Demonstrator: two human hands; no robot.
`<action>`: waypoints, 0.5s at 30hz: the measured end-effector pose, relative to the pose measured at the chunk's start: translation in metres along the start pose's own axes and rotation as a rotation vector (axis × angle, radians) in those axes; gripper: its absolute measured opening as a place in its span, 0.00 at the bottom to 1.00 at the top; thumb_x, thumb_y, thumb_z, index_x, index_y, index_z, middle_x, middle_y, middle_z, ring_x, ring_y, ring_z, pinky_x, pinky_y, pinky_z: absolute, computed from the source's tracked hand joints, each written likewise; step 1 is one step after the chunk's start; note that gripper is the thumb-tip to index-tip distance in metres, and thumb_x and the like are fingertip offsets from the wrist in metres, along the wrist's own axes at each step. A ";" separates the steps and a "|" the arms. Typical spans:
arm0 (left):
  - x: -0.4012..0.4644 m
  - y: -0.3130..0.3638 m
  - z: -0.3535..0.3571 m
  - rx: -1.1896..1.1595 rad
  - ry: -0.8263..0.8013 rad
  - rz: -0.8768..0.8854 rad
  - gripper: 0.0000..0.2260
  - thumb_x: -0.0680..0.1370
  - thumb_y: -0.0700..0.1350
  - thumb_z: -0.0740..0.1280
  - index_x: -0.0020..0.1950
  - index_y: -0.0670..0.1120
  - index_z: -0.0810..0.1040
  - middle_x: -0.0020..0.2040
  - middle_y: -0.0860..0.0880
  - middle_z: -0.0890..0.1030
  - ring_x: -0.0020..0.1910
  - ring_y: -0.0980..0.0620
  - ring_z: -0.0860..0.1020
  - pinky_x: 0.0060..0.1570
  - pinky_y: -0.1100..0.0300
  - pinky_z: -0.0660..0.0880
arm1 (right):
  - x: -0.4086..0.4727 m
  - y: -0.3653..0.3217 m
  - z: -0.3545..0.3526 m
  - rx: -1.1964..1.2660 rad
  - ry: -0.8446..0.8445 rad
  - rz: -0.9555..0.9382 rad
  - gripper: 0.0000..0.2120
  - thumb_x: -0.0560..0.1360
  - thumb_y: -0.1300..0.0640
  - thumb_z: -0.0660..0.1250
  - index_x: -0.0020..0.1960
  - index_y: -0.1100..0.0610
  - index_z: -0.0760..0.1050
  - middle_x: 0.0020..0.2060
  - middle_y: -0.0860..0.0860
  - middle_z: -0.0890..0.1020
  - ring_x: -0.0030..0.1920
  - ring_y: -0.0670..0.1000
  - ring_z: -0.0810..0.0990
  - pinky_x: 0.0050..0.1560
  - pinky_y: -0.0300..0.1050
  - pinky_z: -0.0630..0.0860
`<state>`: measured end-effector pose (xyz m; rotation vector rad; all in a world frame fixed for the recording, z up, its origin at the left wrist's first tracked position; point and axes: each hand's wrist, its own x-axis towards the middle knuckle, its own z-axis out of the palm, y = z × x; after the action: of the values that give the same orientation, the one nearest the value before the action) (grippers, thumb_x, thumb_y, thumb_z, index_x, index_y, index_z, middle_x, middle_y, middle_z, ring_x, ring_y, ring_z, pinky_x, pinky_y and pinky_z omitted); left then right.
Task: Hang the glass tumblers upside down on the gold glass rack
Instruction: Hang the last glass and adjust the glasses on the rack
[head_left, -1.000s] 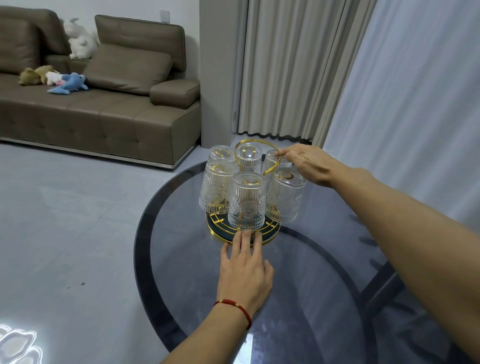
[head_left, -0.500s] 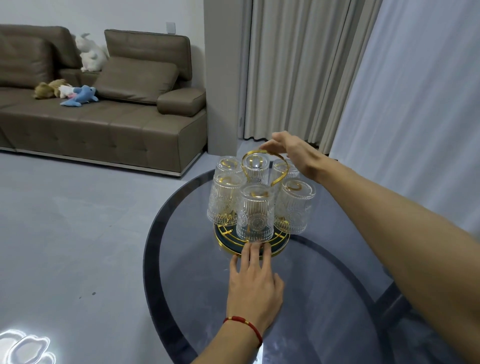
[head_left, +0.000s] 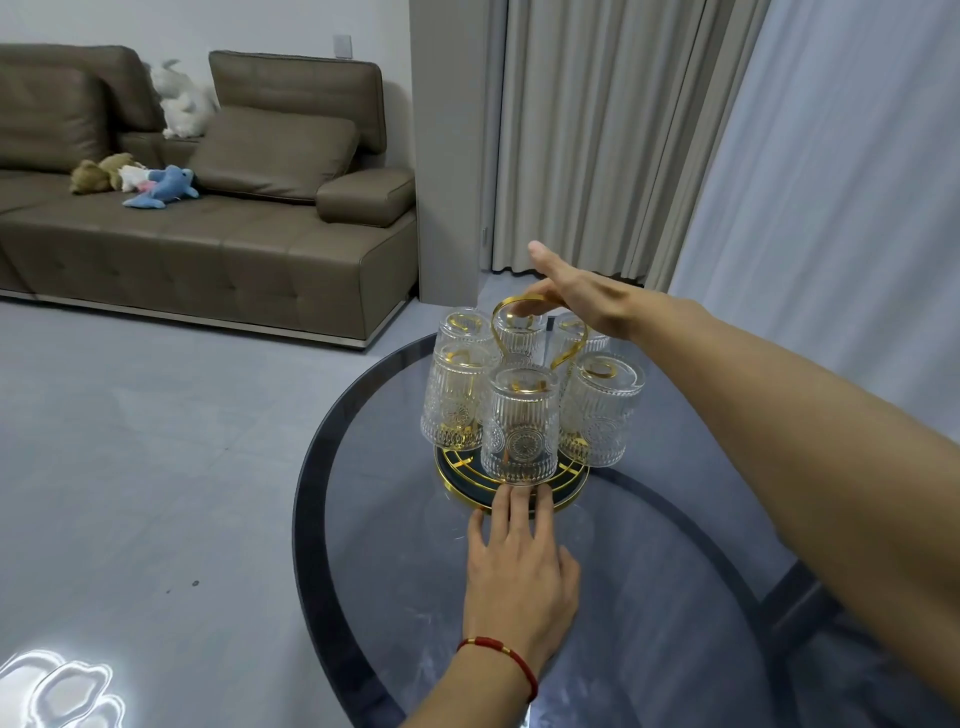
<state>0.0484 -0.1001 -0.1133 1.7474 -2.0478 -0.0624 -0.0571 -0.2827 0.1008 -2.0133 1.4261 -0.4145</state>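
Note:
The gold glass rack (head_left: 571, 493) stands on the round glass table (head_left: 649, 597), with a gold loop handle on top and a dark round base. Several ribbed glass tumblers (head_left: 521, 423) hang upside down around it. My left hand (head_left: 519, 571) lies flat on the table, fingers apart, fingertips touching the front rim of the rack's base. My right hand (head_left: 576, 296) reaches over the far side, its fingers spread and touching the top of the loop handle, holding nothing I can see.
The table's dark rim curves at the left, with grey floor beyond it. A brown sofa (head_left: 208, 218) with plush toys stands at the back left. Beige curtains (head_left: 597, 135) and a white sheer curtain hang behind and to the right.
My right hand has left the far right tumbler, risen to the top of the loop handle and opened out. My left hand stays at the base.

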 end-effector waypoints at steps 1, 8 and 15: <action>0.000 0.000 0.000 0.002 0.001 0.001 0.27 0.80 0.53 0.56 0.78 0.47 0.62 0.76 0.45 0.66 0.76 0.44 0.61 0.74 0.39 0.62 | 0.002 0.000 -0.001 -0.001 -0.007 0.009 0.52 0.72 0.21 0.37 0.70 0.55 0.79 0.70 0.50 0.79 0.75 0.50 0.70 0.80 0.60 0.52; -0.001 0.000 -0.001 0.003 -0.008 0.003 0.27 0.80 0.53 0.56 0.78 0.47 0.61 0.76 0.44 0.65 0.76 0.44 0.60 0.73 0.38 0.62 | 0.010 -0.002 0.001 -0.033 -0.007 0.057 0.55 0.67 0.17 0.36 0.67 0.52 0.82 0.78 0.53 0.70 0.81 0.55 0.59 0.79 0.69 0.43; -0.001 0.000 -0.001 -0.005 -0.006 0.004 0.27 0.80 0.52 0.58 0.78 0.46 0.63 0.76 0.43 0.67 0.76 0.42 0.62 0.72 0.38 0.63 | 0.015 -0.009 -0.001 -0.021 -0.036 0.081 0.54 0.73 0.22 0.33 0.72 0.56 0.78 0.81 0.52 0.64 0.83 0.55 0.51 0.78 0.70 0.36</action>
<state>0.0487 -0.0989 -0.1123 1.7425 -2.0535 -0.0724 -0.0456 -0.2950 0.1060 -1.9629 1.4896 -0.3279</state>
